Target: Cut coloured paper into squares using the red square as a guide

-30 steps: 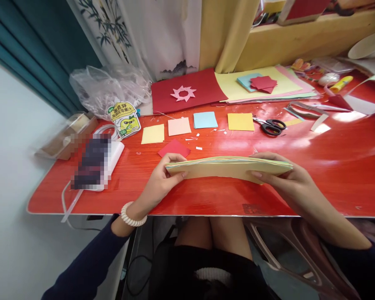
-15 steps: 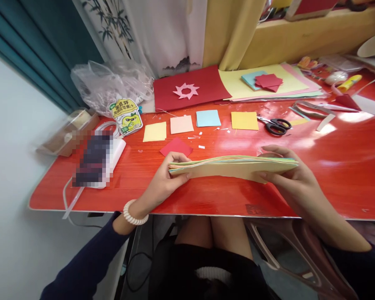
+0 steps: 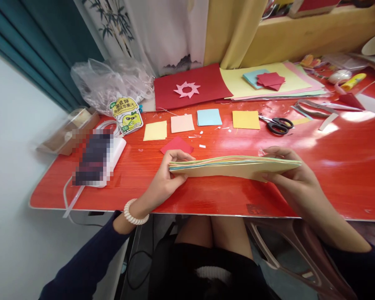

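Between my two hands a stack of coloured paper (image 3: 225,170) is held on edge above the table's near side, its layered top edges facing me. My left hand (image 3: 171,175) grips the left end, thumb in front and fingers behind. At the right end my right hand (image 3: 289,171) pinches the stack the same way, some fingers hidden behind it. Just beyond lies a red paper square (image 3: 177,145). Farther back a row holds pale yellow squares (image 3: 155,131), pink squares (image 3: 182,123), blue squares (image 3: 209,117) and orange-yellow squares (image 3: 246,120).
Black-handled scissors (image 3: 279,126) lie right of the row. Behind are a red sheet (image 3: 165,93) bearing a pink paper ring (image 3: 186,89), and large coloured sheets (image 3: 237,85). A phone (image 3: 93,158) and a drink pouch (image 3: 127,116) are at left. Paper scraps (image 3: 202,146) dot the red table (image 3: 212,200).
The stack's top edges sit more evenly together, particularly at the right end. Both hands keep their grip with only slight finger shifts; the view has moved slightly.
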The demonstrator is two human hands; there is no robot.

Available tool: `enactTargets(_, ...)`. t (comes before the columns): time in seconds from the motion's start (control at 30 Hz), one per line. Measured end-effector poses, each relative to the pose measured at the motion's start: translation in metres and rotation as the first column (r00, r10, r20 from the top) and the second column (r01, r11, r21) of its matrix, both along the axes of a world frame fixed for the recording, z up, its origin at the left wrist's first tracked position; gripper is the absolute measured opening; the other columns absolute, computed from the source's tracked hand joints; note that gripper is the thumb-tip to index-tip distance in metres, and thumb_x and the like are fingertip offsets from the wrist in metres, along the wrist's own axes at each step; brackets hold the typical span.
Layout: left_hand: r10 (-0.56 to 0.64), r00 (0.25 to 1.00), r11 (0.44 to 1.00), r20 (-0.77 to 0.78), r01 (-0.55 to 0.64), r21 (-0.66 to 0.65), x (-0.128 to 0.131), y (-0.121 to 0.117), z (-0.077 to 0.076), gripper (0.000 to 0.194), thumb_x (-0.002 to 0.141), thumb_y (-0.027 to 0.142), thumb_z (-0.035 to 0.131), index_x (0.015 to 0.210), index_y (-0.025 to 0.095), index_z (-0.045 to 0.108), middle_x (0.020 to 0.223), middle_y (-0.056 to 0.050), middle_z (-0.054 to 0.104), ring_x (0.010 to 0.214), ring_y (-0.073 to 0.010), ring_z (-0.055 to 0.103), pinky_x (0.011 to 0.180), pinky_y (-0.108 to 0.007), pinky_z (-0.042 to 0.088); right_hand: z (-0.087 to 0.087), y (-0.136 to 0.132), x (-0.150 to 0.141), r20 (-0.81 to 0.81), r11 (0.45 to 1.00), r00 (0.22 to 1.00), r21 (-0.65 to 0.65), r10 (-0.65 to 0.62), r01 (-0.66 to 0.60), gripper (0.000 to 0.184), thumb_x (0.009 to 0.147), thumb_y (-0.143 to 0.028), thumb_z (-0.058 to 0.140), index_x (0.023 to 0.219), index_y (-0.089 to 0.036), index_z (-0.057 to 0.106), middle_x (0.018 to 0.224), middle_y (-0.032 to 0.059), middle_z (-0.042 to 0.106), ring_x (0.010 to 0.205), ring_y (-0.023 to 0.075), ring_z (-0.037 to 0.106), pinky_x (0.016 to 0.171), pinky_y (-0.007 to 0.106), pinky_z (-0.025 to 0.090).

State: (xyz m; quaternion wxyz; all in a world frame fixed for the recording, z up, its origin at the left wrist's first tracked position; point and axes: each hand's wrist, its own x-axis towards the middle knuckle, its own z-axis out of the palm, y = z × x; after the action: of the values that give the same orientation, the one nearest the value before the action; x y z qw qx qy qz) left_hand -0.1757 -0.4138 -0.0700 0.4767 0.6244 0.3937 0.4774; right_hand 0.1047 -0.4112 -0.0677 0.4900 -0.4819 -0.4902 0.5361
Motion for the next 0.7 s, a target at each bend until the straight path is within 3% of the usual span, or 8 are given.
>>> enactTargets(0.23,0.015,1.000,1.000,-0.020,-0.016,-0.022,0.0000,0.0002,-0.0002,0.026,0.081,0.017,0.064,0.102,0.021,0.050,0.102,-0.003,0.060,0.095,-0.0142,0.057,0.086,-0.029,0.047,-0.0019,0.0015,0.0008,0.012,1.000,1.000,-0.006,-0.009,0.009,0.026,0.069,-0.024,0.077,0.090,-0.028,0.063,0.088,-0.0033,0.057,0.079,0.0110,0.055,0.074,0.022,0.050)
enactTargets(0.4,0.052,0.997,0.996,-0.064,-0.057,-0.070,-0.0026,-0.0009,0.0032,0.017,0.080,0.021,0.067,0.093,0.021,0.058,0.092,-0.001,0.059,0.086,-0.0125,0.057,0.077,-0.026,0.047,-0.0026,0.0020,0.0020,0.001,0.998,1.000,-0.054,0.013,-0.013,0.021,0.069,-0.028,0.078,0.088,-0.026,0.070,0.092,-0.0018,0.064,0.091,0.0148,0.059,0.087,0.028,0.048)
enactTargets(0.53,0.027,0.999,0.996,-0.041,-0.030,-0.088,-0.0043,-0.0014,0.0049,0.009,0.080,0.020,0.067,0.089,0.020,0.063,0.089,0.000,0.062,0.085,-0.0109,0.057,0.078,-0.024,0.046,-0.0011,0.0026,0.0020,0.013,0.998,0.999,-0.039,0.053,-0.052,0.014,0.071,-0.026,0.077,0.084,-0.024,0.070,0.087,-0.0023,0.062,0.088,0.0130,0.058,0.085,0.025,0.047)
enactTargets(0.7,0.092,0.996,0.981,-0.010,-0.092,-0.172,-0.0045,0.0012,0.0009,0.022,0.075,0.024,0.073,0.096,0.022,0.066,0.094,0.000,0.066,0.087,-0.0130,0.060,0.077,-0.026,0.050,-0.0026,0.0038,0.0046,-0.010,0.995,1.000,-0.091,0.026,-0.027,0.022,0.069,-0.025,0.079,0.089,-0.028,0.073,0.097,-0.0030,0.067,0.093,0.0128,0.060,0.088,0.025,0.048)
